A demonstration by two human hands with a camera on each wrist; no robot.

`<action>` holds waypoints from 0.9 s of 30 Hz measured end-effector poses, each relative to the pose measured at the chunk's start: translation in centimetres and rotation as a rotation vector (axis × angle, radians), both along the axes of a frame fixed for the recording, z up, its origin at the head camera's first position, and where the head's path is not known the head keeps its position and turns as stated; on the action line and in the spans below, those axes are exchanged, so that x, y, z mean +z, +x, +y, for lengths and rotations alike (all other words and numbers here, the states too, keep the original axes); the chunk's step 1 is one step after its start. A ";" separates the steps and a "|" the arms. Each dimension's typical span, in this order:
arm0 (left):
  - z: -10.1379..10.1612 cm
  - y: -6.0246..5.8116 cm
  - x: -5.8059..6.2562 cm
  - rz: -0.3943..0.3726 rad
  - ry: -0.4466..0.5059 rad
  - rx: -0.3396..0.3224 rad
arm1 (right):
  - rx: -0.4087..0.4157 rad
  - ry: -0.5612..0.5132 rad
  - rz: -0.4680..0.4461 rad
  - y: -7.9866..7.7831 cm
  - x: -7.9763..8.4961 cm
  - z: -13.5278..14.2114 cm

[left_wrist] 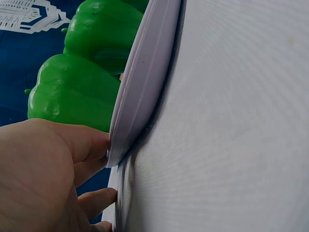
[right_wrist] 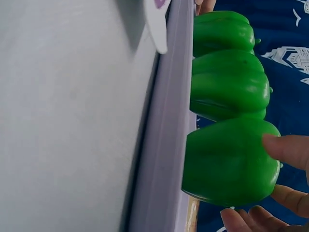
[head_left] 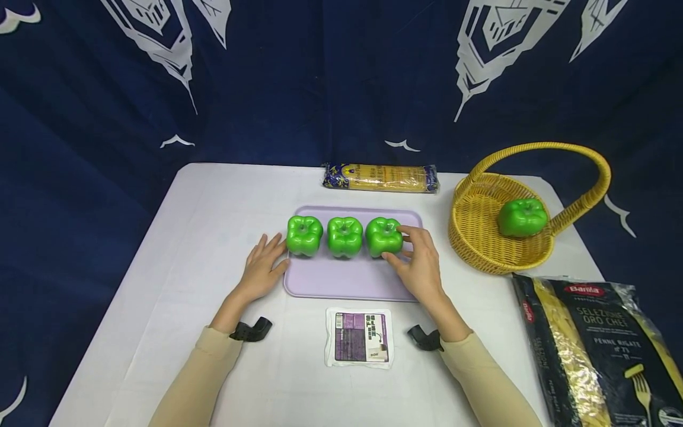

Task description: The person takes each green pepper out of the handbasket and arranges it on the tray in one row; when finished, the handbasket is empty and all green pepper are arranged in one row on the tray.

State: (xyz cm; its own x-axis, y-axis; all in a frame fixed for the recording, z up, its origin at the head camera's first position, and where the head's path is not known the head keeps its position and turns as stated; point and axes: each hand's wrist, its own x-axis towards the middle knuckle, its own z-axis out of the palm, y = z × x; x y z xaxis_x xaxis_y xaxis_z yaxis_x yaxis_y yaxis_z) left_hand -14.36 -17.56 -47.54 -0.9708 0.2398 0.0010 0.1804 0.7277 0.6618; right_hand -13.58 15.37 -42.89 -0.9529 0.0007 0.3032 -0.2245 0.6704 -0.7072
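Head: right hand (head_left: 423, 264) holds the right pepper (head_left: 383, 236), thumb on the near side, fingers on the far/right side; that pepper is the right end of the row on the lilac tray (head_left: 347, 281). Middle pepper (head_left: 344, 236) sits just beside it, left pepper (head_left: 305, 235) beyond. Left hand (head_left: 261, 270) lies with fingers extended at the tray's left edge. On the desk (head_left: 240, 196): spaghetti pack (head_left: 389, 178) behind, flat packet (head_left: 358, 338) in front, penne bag (head_left: 613, 356) near right; wicker basket (head_left: 475, 219) holds another pepper (head_left: 520, 217), its arched handle the main obstacle there. Left wrist: fingertips at the tray rim; light steadying should do. Right wrist: thumb on the pepper's smooth skin; I'd wrap lower, squeeze evenly, keep clear of its neighbour.
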 end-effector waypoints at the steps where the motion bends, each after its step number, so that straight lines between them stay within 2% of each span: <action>1: 0.0 0.0 0.0 -0.001 0.002 0.000 | -0.004 0.007 0.002 0.0 0.1 0.1; 11: 0.0 0.1 -0.1 -0.003 -0.004 0.003 | -0.013 -0.013 0.030 0.3 1.1 1.4; 18: 0.0 0.0 -0.1 0.006 0.001 -0.002 | -0.059 -0.013 0.061 0.3 2.1 4.6; 22: 0.1 0.0 -0.1 0.007 0.005 -0.001 | -0.145 -0.006 0.077 0.2 3.0 7.1; 27: 0.2 0.0 -0.1 0.009 0.009 -0.004 | -0.342 0.006 0.145 -0.1 4.3 10.6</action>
